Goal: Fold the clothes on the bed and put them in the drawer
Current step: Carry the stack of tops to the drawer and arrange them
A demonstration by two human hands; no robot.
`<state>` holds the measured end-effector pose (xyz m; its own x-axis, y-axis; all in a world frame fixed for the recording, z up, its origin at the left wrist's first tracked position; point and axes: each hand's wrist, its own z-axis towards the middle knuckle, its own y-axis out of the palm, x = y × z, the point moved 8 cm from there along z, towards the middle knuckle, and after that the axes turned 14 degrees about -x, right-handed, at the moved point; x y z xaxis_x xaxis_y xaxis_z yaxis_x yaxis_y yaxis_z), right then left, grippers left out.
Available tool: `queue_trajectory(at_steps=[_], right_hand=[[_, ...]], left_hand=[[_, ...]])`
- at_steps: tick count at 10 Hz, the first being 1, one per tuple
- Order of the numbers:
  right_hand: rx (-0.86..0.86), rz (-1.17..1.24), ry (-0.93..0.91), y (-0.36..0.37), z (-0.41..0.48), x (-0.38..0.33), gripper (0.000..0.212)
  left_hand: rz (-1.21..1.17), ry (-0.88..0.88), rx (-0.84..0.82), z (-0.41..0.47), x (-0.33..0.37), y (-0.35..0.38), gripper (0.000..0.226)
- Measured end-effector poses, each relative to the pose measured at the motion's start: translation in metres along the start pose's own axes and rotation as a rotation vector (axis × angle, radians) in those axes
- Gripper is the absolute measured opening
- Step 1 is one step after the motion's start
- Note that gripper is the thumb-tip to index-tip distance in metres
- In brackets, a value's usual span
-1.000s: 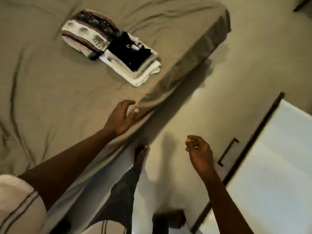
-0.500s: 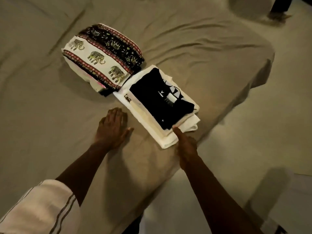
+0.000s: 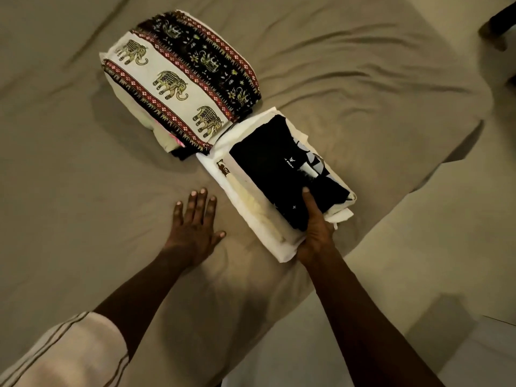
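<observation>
folded stack (image 3: 279, 191) | black shirt (image 3: 270, 166) atop white garments (image 3: 248, 210) | right hand (image 3: 315, 236) grips it

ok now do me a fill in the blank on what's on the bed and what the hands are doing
1. The right hand grips the near end of a folded stack whose top shirt is ____.
2. The folded cloth beside the stack is printed with ____.
3. The left hand rests flat on the bed, holding ____.
Missing words: black; elephants; nothing.
</observation>
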<state>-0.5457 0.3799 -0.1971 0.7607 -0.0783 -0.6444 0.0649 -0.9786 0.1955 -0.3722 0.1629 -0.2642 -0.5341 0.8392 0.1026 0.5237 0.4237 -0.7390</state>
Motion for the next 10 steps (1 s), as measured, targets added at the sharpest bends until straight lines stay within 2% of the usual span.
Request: queue_trajectory(at_steps=[1,2,3,4,5,6,7,8,9,10], right_hand=[[-0.034,-0.011,0.013,0.010,0.004,-0.012,0.105],[0.074,-0.069,-0.004,0.012,0.004,-0.028,0.117],[0.121,-0.050,0.019,0.019,0.008,-0.033,0.118],[0.129,-0.050,0.095,0.014,0.021,-0.031,0.111],[0.061,-0.024,0.185,0.001,0.049,-0.026,0.115],[-0.042,-0.003,0.303,0.019,0.024,-0.047,0.063],[-0.105,0.068,0.315,0.017,0.005,-0.062,0.036],[-0.009,0.002,0.202,-0.010,-0.009,-0.078,0.056],[0.079,-0.124,0.024,-0.047,-0.033,-0.104,0.061],[0.045,-0.099,-0.085,-0.077,-0.069,-0.119,0.051]], left_hand=[[0.014,-0.006,-0.037,0.001,0.000,0.000,0.089],[0.014,-0.006,-0.065,0.002,0.001,0.001,0.090],[0.022,-0.004,-0.033,-0.006,0.002,-0.006,0.091],[-0.237,-0.023,0.290,-0.034,0.013,-0.042,0.070],[-1.343,-0.226,0.299,-0.042,0.019,-0.047,0.054],[-2.395,-0.236,-0.236,-0.017,0.082,-0.040,0.081],[-2.613,-0.052,-0.201,0.002,0.093,-0.078,0.087],[-2.539,0.174,-0.089,0.007,0.099,-0.123,0.086],[-2.390,0.283,-0.309,-0.010,0.128,-0.141,0.087],[-2.311,0.312,-0.469,-0.033,0.141,-0.151,0.086]])
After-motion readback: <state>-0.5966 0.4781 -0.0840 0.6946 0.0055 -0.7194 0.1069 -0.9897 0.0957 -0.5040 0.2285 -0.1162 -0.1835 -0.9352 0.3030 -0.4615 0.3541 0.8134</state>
